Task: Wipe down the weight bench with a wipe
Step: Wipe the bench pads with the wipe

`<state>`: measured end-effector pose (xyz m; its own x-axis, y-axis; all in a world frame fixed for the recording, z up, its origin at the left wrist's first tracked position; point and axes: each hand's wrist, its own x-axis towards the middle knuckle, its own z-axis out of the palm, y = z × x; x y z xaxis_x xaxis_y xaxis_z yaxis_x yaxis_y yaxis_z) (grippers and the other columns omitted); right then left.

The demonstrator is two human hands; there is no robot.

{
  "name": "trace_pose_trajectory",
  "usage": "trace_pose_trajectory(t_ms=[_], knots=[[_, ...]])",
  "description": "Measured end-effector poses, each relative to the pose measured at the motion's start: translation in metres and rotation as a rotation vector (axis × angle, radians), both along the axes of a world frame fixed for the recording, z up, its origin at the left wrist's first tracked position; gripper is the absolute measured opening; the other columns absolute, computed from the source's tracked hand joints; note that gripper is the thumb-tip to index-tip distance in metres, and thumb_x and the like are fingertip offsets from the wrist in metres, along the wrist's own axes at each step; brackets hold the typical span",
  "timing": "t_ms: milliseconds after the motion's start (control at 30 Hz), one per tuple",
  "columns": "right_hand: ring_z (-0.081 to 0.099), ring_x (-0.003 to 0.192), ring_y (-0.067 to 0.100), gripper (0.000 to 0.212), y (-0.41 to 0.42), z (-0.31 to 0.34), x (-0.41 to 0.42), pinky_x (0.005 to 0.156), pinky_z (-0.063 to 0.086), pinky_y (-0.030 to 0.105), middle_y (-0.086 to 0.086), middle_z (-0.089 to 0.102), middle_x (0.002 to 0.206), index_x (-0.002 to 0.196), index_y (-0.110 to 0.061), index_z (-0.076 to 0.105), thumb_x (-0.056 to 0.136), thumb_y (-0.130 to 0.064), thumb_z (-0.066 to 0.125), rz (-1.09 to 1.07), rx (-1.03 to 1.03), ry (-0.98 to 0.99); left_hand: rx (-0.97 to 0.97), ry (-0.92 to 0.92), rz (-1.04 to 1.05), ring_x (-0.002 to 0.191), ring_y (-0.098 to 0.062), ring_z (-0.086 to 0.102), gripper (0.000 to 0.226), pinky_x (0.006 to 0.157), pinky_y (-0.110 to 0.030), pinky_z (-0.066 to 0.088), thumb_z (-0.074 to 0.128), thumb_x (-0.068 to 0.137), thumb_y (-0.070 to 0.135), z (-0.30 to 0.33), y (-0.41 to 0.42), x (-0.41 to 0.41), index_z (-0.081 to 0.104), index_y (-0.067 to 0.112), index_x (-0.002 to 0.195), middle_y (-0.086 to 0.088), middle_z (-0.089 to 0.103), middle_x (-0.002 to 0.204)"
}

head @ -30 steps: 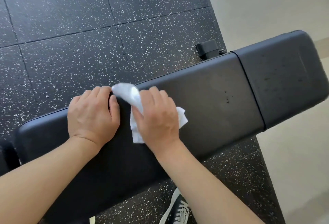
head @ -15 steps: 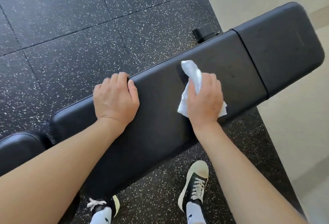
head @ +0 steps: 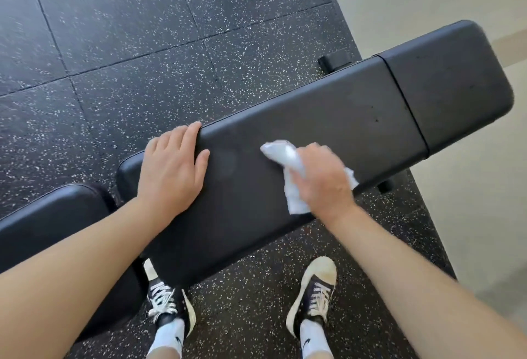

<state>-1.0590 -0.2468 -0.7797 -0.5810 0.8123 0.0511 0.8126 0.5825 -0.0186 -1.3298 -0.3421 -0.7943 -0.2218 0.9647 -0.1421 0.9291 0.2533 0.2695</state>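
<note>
R hand point(head: 325, 180), fingers clamped on the crumpled white wipe point(head: 288, 170), is back nearer mid-pad of the weight bench point(head: 356, 119) vs 0.5 s ago, L hand point(head: 171, 167) flat, bracing the pad's far edge, so wiping's mid-pass w/ the end pad prob. undone.

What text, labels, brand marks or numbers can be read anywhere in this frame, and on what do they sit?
No readable words or numbers.
Right sock: a small dark logo mark, no lettering.
Left sock: a similar small mark, too small to make out.
Weight bench, wipe and shoes: no text visible.
</note>
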Motion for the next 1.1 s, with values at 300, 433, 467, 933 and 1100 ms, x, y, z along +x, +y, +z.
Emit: trace_pose_trajectory(t_ms=[300,433,467,933,1100], knots=[[0.05,0.071,0.03,0.006,-0.04,-0.005,-0.065,0.06,0.043,0.042,0.008,0.057,0.082,0.09,-0.012,0.062,0.087,-0.017,0.059,-0.358,-0.023,0.221,0.079,-0.013,0.169,0.158,-0.032,0.021,0.059,0.129,-0.049,0.014,0.035,0.105,0.032,-0.001,-0.079,-0.01,0.032,0.015,0.162,-0.01,0.028,0.169],[0.047,0.07,0.025,0.01,-0.112,0.0,-0.135,0.059,0.037,0.038,0.002,0.053,0.081,0.086,-0.016,0.058,0.085,-0.023,0.065,0.028,-0.154,0.32,0.15,-0.087,0.257,0.16,-0.038,0.01,0.056,0.132,-0.046,0.007,0.034,0.106,0.023,-0.007,-0.111,0.006,0.035,0.008,0.16,-0.015,0.021,0.171],[0.047,0.07,0.024,0.01,-0.116,0.001,-0.14,0.059,0.037,0.037,0.002,0.052,0.08,0.085,-0.016,0.058,0.086,-0.022,0.067,0.098,-0.156,0.329,0.169,-0.095,0.282,0.16,-0.038,0.01,0.055,0.132,-0.046,0.007,0.034,0.106,0.022,-0.009,-0.113,0.01,0.036,0.008,0.159,-0.015,0.021,0.171],[0.058,0.084,0.038,0.018,0.027,0.004,-0.111,0.07,0.043,0.046,0.015,0.061,0.096,0.096,-0.005,0.061,0.09,-0.022,0.063,-0.361,-0.068,0.298,0.224,-0.108,0.346,0.157,-0.04,0.018,0.06,0.13,-0.05,0.016,0.039,0.099,0.023,-0.016,-0.112,0.01,0.04,0.014,0.159,-0.008,0.024,0.171],[0.054,0.074,0.028,0.014,-0.073,0.003,-0.219,0.062,0.039,0.04,0.006,0.058,0.085,0.087,-0.014,0.06,0.083,-0.022,0.072,0.131,-0.149,0.316,0.274,-0.174,0.341,0.158,-0.04,0.018,0.055,0.13,-0.048,0.014,0.042,0.098,0.017,-0.017,-0.112,0.009,0.044,0.001,0.151,-0.014,0.029,0.168]])
